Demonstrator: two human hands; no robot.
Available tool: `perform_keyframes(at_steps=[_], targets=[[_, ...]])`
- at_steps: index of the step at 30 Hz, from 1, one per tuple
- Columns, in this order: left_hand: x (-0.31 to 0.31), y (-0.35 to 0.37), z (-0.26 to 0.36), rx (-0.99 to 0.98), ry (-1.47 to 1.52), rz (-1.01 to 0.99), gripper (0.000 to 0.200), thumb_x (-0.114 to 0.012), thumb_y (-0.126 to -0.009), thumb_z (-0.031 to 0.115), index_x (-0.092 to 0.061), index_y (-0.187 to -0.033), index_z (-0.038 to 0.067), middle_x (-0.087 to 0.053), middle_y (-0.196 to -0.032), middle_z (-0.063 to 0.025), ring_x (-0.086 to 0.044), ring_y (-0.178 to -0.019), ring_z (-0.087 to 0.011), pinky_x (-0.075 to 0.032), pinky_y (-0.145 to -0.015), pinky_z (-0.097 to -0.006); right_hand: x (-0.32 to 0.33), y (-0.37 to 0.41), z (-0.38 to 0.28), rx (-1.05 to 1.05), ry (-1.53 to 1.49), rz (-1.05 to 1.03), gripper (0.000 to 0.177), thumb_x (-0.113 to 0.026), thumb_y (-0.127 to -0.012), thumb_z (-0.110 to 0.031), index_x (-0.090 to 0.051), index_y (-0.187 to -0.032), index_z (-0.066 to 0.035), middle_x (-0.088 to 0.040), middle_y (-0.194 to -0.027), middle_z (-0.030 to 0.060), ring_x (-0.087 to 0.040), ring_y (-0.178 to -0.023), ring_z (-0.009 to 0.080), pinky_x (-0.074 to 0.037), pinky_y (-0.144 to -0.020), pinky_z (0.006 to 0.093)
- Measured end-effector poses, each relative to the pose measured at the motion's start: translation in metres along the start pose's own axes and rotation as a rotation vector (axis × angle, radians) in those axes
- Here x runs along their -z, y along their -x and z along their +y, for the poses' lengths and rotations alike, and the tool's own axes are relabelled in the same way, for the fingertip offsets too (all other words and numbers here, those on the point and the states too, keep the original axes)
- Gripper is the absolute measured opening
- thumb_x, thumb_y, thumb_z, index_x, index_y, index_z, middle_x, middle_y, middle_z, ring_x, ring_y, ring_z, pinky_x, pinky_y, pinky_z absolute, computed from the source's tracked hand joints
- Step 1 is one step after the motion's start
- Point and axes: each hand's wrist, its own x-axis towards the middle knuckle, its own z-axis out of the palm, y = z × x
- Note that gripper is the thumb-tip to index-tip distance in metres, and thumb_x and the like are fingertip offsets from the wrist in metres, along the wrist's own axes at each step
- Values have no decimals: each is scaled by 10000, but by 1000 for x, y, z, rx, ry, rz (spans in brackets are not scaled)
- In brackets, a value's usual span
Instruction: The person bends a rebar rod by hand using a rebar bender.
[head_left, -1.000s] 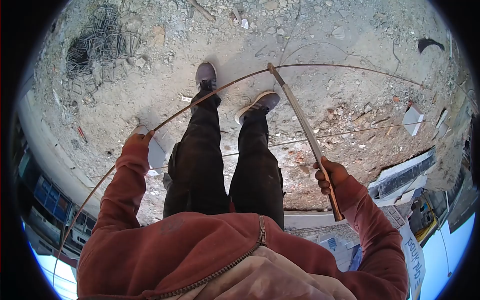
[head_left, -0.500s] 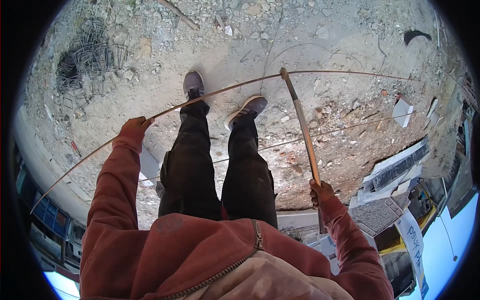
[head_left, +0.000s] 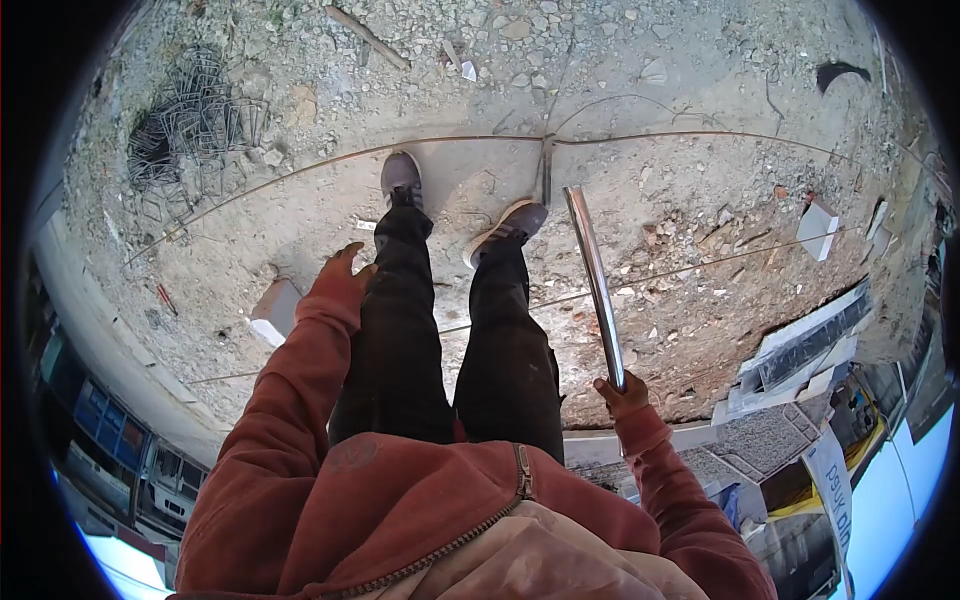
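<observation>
My right hand (head_left: pixel 625 396) is closed around the lower end of a shiny metal pipe (head_left: pixel 597 285). The pipe points away from me, above the ground to the right of my shoes. My left hand (head_left: pixel 343 272) hangs beside my left leg, holding nothing, with its fingers apart. Beyond my shoes, a long thin steel rod (head_left: pixel 450 138) lies across the ground. A short dark bar with a hooked head (head_left: pixel 547 172) rests against the rod, separate from the pipe.
A second thin rod (head_left: pixel 690 268) crosses the ground behind my feet. A heap of bent wire stirrups (head_left: pixel 195 125) lies at the far left. Pale blocks (head_left: pixel 277 310) (head_left: pixel 818 230) sit at both sides. Rubble and a stick (head_left: pixel 368 38) are scattered about.
My left hand has let go of the rod and drawn in toward my leg. The rod now lies lower, on the ground. The pipe in my right hand has come off the hooked bar.
</observation>
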Motion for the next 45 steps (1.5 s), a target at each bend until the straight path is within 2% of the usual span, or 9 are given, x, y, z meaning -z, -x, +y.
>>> perform_keyframes(at_steps=[5,7,10,13,18,24,32,38,45], targets=[[-88,-8,79,144,807,-705,442,-524,-840,341,-471,-1176,59,-575,-1055,-103,-464,-1108,-218,-330,-933,-336,-53,3,-59,-104,-55,-185,405,-630,-743,-423,-538,-735,-29,-488,-545,26,-451,-534,89,-388,-506,287],[-135,-3,107,476,1047,-734,435,-559,-821,355,-483,-1129,57,-612,-920,-104,-553,-970,-245,-412,-855,-391,-75,0,-79,71,-94,-211,409,-583,-779,-427,-557,-813,-21,-518,-583,52,-495,-584,113,-409,-557,297],[-169,3,117,564,1441,-476,347,-601,-798,334,-459,-947,54,-589,-727,-126,-602,-648,-291,-516,-602,-455,-107,-28,-72,148,-22,-386,404,-548,-804,-425,-564,-858,-25,-542,-626,90,-527,-603,171,-420,-583,307],[-179,-9,94,696,1490,-385,303,-575,-816,332,-440,-921,82,-554,-707,-111,-595,-653,-306,-506,-609,-501,-109,-101,-70,120,-121,-439,406,-545,-804,-421,-561,-852,-18,-567,-681,128,-558,-630,238,-434,-598,328],[-191,-25,75,752,1491,-325,310,-589,-806,343,-442,-937,104,-556,-729,-93,-597,-727,-302,-505,-670,-493,-124,-296,-28,387,215,153,391,-656,-718,-297,-511,-965,-31,-566,-882,168,-558,-824,309,-442,-708,388],[-204,-33,60,758,1543,-235,255,-580,-817,318,-453,-912,119,-560,-760,-75,-600,-782,-267,-512,-680,-437,-172,-454,-36,461,548,361,416,-682,-657,-215,-506,-1013,-91,-521,-1037,118,-498,-967,338,-436,-776,449],[-199,-29,62,805,1494,-276,211,-556,-829,323,-472,-881,136,-572,-792,-61,-601,-814,-235,-503,-697,-402,-218,-492,-69,253,721,635,354,-638,-681,-335,-534,-953,-133,-563,-945,66,-523,-936,282,-410,-770,434],[-191,-32,63,697,1508,-284,273,-524,-849,308,-509,-947,53,-569,-802,-71,-592,-814,-230,-501,-700,-391,-193,-497,-44,709,673,624,228,-578,-736,-253,-520,-919,-129,-573,-885,86,-543,-870,295,-410,-740,447],[-185,-34,63,694,1515,-315,255,-543,-840,305,-506,-945,76,-564,-812,-60,-588,-825,-224,-491,-717,-386,-195,-489,-86,343,713,405,392,-650,-692,-323,-479,-955,-87,-578,-898,134,-583,-863,313,-503,-649,425]])
